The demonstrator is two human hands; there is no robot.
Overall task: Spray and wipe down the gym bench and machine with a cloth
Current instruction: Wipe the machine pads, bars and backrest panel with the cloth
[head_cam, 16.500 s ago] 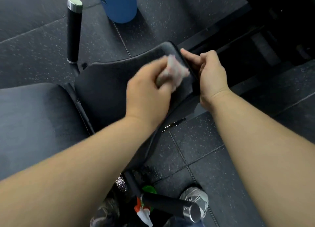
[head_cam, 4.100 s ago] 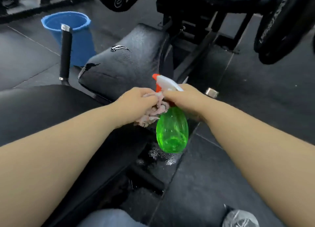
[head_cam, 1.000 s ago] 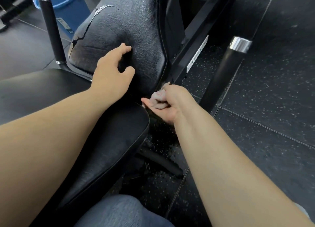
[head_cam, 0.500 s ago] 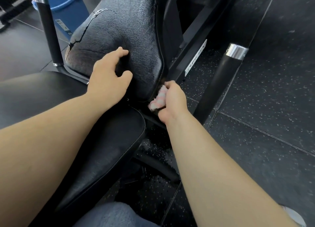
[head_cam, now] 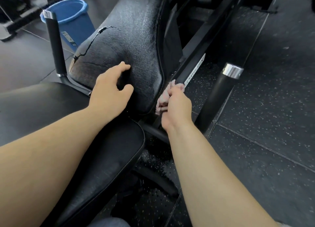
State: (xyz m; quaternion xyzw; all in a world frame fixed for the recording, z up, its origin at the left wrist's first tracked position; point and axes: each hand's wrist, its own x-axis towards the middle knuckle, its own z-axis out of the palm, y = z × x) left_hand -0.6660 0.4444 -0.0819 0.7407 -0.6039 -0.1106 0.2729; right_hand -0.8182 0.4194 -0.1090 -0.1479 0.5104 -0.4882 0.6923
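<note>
Fingers [head_cam: 177, 92] press cloth [head_cam: 163, 98] beside cracked backrest pad [head_cam: 129, 39], speckled rubber floor [head_cam: 272, 107] around.

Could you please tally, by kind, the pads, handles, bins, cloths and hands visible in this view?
Black pads: 2, the cracked back pad and the seat pad
Chrome-capped handles: 2, left handle and right handle
Blue bins: 1, blue bin
Pink cloths: 1, cloth
Hands: 2, left hand and right hand
Total: 8
</note>
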